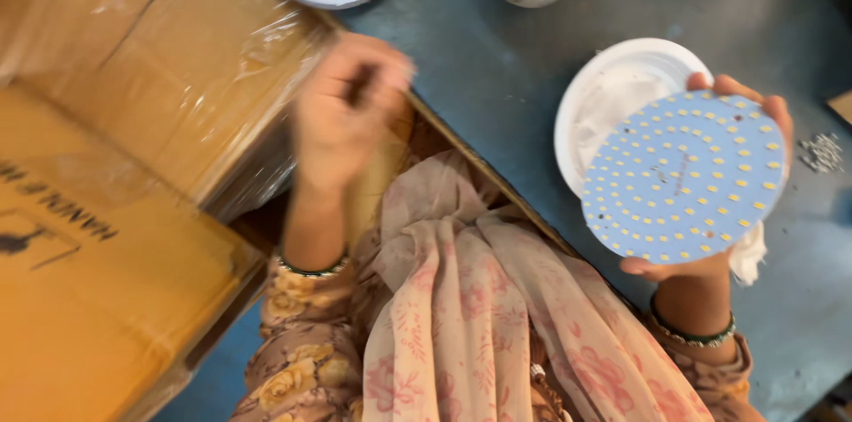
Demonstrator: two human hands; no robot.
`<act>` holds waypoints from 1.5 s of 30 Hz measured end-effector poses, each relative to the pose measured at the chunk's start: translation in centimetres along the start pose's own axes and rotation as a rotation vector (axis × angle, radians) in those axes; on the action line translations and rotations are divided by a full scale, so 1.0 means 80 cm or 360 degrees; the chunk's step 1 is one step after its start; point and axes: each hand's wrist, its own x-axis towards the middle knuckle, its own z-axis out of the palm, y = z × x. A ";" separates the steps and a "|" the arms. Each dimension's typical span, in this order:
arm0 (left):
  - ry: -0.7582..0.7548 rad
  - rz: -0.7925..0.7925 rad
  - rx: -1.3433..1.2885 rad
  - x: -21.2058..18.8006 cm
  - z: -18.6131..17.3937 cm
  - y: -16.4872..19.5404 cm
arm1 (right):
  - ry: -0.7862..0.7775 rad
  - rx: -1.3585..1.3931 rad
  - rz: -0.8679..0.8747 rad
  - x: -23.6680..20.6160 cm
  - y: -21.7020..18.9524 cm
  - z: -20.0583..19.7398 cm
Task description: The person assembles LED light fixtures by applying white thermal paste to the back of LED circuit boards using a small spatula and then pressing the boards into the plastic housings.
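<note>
A round white disc (683, 175) dotted with small yellow chips is held at its rim by the right hand (701, 276), at three o'clock, over a white dish (612, 89). The left hand (346, 111), blurred, is curled over a cardboard box (169, 76); its grip cannot be told.

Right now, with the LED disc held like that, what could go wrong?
1. The right hand grips the LED disc only by its rim, over the white housing; it could slip and drop.
2. Loose small metal bits lie on the table near the disc and might scratch it or scatter.
3. The left hand is blurred, mid-motion by the cardboard box; it might knock something.
</note>
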 end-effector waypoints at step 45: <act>-0.1061 -0.0516 -0.0849 -0.050 0.104 -0.014 | -0.0422 -0.0889 -0.0449 0.028 -0.029 0.080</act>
